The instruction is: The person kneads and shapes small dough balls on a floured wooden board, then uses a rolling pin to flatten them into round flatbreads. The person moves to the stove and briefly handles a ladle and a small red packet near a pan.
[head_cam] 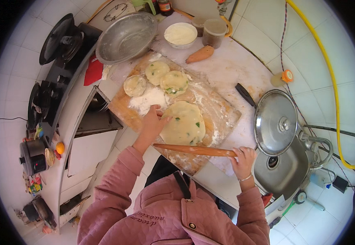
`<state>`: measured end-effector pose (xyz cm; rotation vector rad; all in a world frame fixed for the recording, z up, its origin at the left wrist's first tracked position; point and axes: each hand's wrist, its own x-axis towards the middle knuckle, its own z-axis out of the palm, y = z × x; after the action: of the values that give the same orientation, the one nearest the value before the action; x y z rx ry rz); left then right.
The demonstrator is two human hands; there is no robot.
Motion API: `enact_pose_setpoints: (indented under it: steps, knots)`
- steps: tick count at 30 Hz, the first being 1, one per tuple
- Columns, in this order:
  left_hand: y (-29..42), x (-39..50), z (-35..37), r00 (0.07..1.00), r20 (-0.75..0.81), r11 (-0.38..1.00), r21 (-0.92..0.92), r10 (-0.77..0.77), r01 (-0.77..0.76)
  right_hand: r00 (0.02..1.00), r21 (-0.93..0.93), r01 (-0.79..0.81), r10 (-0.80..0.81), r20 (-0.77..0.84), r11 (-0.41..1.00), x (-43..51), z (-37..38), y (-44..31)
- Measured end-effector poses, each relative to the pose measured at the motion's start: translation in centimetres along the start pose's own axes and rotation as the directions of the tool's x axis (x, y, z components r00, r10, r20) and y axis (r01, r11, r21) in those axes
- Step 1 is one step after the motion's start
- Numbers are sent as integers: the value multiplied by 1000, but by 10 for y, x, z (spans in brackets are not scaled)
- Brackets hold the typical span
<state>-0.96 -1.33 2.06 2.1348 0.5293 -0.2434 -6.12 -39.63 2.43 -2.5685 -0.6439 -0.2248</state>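
Note:
A wooden rolling pin [196,150] is gripped at its right end by my right hand [244,160]. It slants across the near side of a flat round of dough [183,125] flecked with green bits. My left hand [154,124] is at the left edge of that round, thumb over the dough and fingers partly bent beside a heap of flour [150,101]; it holds nothing that I can see. Farther back lie three smaller, thicker dough rounds [174,82]. All of this rests on a floured wooden board [223,116].
Behind the board are a large metal basin [127,38], a bowl of flour [180,33], a sweet potato [200,54] and a lidded tub [215,32]. To the right, a black-handled tool [245,94] lies near a metal lid [275,122] overlapping the sink [281,174]. A stove [61,79] stands left.

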Motion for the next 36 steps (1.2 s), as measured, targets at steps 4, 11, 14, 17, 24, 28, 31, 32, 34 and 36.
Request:
enact_pose_setpoints:
  steps: [4, 11, 14, 17, 24, 28, 31, 32, 34, 36]
  knots:
    - [6, 15, 3, 991, 126, 994, 110, -37, 23, 965, 49, -209, 214, -149, 977, -40, -17, 18]
    - [-14, -19, 18, 995, -54, 972, -224, -90, 76, 825, 237, -487, 532, -192, 841, -52, 14, 12]
    - [-9, -50, 45, 917, -127, 672, -719, -378, 178, 823, 329, -468, 540, -174, 820, -37, 26, 5]
    - [-4, -80, 70, 915, -28, 495, -848, -402, 192, 865, 297, -426, 481, -143, 854, -21, 32, -2]
    - [-10, -89, 51, 873, -304, 913, 277, 380, -301, 915, 205, -365, 390, -99, 908, 13, 41, -14]
    - [1, -98, 42, 907, 117, 879, 225, 405, -421, 958, 103, -271, 278, -66, 957, 21, 47, -16]
    - [0, -97, 29, 794, -97, 777, 306, 600, -550, 982, 94, -180, 184, -30, 979, 25, 47, -17]
    - [-4, -91, 23, 844, -43, 775, 424, 535, -469, 989, 97, -146, 147, -4, 985, 29, 47, -16]
    - [-13, -63, 12, 853, -44, 679, 627, 519, -381, 998, 41, -66, 65, 14, 997, 44, 49, -14]
    - [-20, -26, 10, 852, -28, 667, 637, 523, -388, 1000, -77, 22, -24, -19, 997, 68, 54, -9]
